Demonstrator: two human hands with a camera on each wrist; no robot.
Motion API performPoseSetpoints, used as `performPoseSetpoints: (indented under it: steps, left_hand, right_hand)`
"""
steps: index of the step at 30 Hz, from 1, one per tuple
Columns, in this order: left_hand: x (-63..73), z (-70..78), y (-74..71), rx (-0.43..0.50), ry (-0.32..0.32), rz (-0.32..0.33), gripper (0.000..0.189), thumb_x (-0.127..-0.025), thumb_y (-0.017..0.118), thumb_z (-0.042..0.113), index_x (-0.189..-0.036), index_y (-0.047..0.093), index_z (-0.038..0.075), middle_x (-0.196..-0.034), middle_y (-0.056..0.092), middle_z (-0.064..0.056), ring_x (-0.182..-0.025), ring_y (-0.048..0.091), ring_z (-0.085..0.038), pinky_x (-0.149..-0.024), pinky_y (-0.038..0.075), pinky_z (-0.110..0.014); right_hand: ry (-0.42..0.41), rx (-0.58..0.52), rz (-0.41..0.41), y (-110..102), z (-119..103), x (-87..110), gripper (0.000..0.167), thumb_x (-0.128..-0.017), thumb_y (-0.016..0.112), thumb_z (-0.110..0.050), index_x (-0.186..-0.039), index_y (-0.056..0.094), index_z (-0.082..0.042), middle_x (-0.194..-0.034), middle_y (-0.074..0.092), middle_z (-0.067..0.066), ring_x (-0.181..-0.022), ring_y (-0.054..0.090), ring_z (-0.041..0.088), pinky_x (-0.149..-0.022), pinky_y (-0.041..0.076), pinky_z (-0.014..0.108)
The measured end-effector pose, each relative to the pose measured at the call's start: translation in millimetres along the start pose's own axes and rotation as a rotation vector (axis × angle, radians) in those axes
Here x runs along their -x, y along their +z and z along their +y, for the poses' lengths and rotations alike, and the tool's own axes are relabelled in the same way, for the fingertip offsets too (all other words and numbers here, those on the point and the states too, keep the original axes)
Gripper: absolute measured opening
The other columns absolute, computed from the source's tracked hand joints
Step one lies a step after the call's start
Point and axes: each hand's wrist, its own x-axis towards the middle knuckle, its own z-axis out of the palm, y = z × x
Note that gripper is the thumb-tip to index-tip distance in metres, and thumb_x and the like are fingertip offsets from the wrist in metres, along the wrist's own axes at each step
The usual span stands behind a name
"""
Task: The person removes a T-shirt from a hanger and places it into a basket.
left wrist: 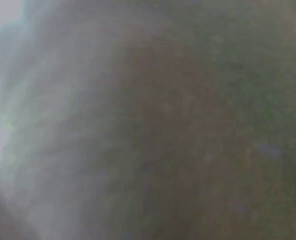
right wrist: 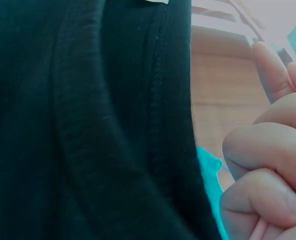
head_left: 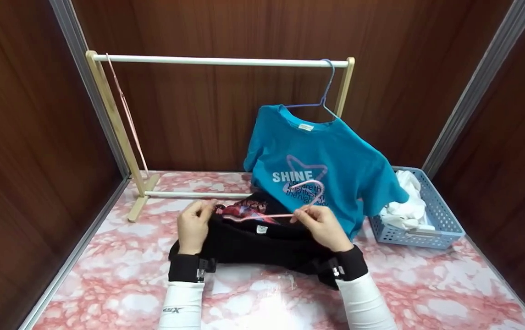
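A black T-shirt (head_left: 262, 247) with a coloured print and a small white neck label lies held up over the table. My left hand (head_left: 193, 227) pinches its neckline at the left shoulder. In my right hand (head_left: 322, 225), curled fingers grip a pink hanger (head_left: 276, 215) just below its hook. One hanger arm reaches left into the neck opening; its far end is hidden by cloth near the left hand. In the right wrist view the black collar (right wrist: 82, 110) fills the left side, beside the curled fingers (right wrist: 268, 145). The left wrist view is too blurred to read.
A rack with a white rail (head_left: 212, 60) stands behind. A blue T-shirt (head_left: 308, 142) hangs from it on a purple-blue hanger (head_left: 323, 98). At the rack's left hangs a pink hanger (head_left: 127, 112). A blue basket (head_left: 443, 215) with white cloth (head_left: 404, 201) sits at right.
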Motion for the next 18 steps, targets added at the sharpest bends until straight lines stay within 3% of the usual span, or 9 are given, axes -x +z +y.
performPoseSetpoints:
  steps: [3,5,9,13,18]
  left_hand:
    - [-0.5,-7.3,-2.7,-0.016,-0.050,0.063,0.047,-0.091,0.078,0.013,-0.059,0.044,0.005,-0.056,0.037,0.006,-0.054,0.033,-0.002,-0.056,0.028,-0.019]
    - [0.4,-11.6,-3.7,-0.035,-0.092,0.063,0.051,-0.092,0.078,0.014,-0.058,0.040,0.005,-0.056,0.032,0.009,-0.052,0.030,-0.004,-0.055,0.026,-0.020]
    - [3.2,-18.2,-2.3,-0.088,-0.150,-0.001,0.052,-0.094,0.077,0.018,-0.058,0.040,0.005,-0.057,0.032,0.010,-0.054,0.035,-0.009,-0.057,0.030,-0.023]
    - [6.3,-23.1,0.0,-0.131,-0.208,-0.048,0.052,-0.094,0.076,0.021,-0.059,0.041,0.005,-0.059,0.035,0.007,-0.059,0.041,-0.015,-0.062,0.034,-0.026]
    - [8.5,-29.6,2.5,-0.174,-0.306,-0.098,0.053,-0.094,0.076,0.026,-0.059,0.042,0.006,-0.060,0.037,0.006,-0.063,0.044,-0.020,-0.066,0.038,-0.032]
  right_hand:
    - [-0.010,-0.086,0.053,-9.6,0.9,0.8,0.025,-0.103,0.059,-0.007,-0.086,0.076,-0.001,-0.064,0.050,-0.002,-0.057,0.039,0.001,-0.056,0.034,0.019]
    - [-0.018,-0.178,0.094,-15.2,1.5,1.8,0.026,-0.104,0.056,-0.004,-0.086,0.075,0.003,-0.060,0.046,-0.006,-0.054,0.037,0.001,-0.053,0.031,0.020]
    - [-0.032,-0.303,0.119,-21.6,3.3,3.2,0.030,-0.106,0.051,-0.003,-0.088,0.070,0.011,-0.056,0.040,-0.007,-0.049,0.033,0.002,-0.049,0.025,0.021]
    - [-0.046,-0.362,0.140,-23.6,4.9,3.1,0.031,-0.107,0.050,-0.004,-0.088,0.066,0.014,-0.057,0.042,-0.008,-0.050,0.033,0.002,-0.047,0.020,0.029]
    - [-0.114,-0.542,0.281,-22.9,5.7,0.5,0.029,-0.106,0.050,-0.002,-0.084,0.065,0.006,-0.058,0.044,-0.009,-0.049,0.031,0.005,-0.049,0.013,0.034]
